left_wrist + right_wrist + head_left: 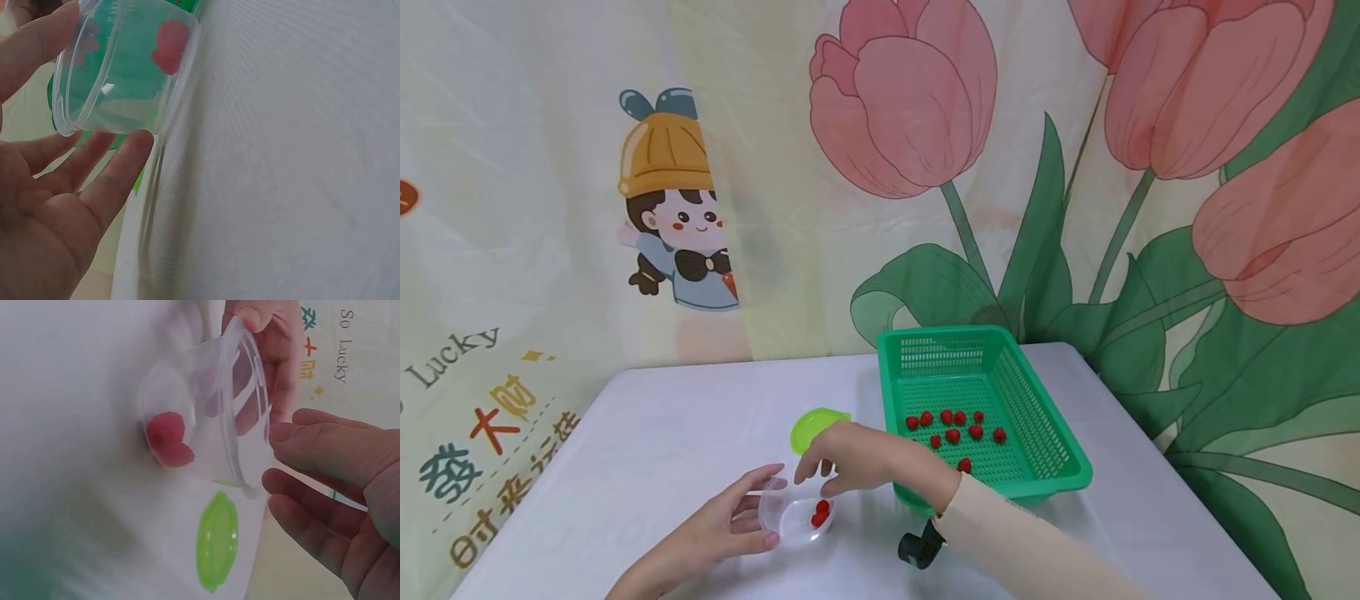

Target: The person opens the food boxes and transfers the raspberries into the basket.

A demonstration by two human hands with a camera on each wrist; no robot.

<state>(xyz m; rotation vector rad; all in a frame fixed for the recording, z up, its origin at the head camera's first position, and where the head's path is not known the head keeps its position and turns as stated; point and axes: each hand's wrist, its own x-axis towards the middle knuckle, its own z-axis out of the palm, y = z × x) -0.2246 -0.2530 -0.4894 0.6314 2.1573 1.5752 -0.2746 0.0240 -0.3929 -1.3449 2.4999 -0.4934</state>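
Note:
My left hand holds a clear plastic tub from its left side, thumb and fingers spread around the wall. Inside the tub, red raspberries lie against one side of the bottom. Over the tub's mouth hovers my right hand, fingers loosely bent and nothing between them. In the right wrist view its fingertips are close to the tub's rim; whether they touch it I cannot tell. Behind the right hand a bright green lid lies on the table.
A green slatted basket stands at the right with several raspberries spread over its floor. My right forearm crosses its front left corner. A white cloth covers the table, and a printed curtain hangs behind it.

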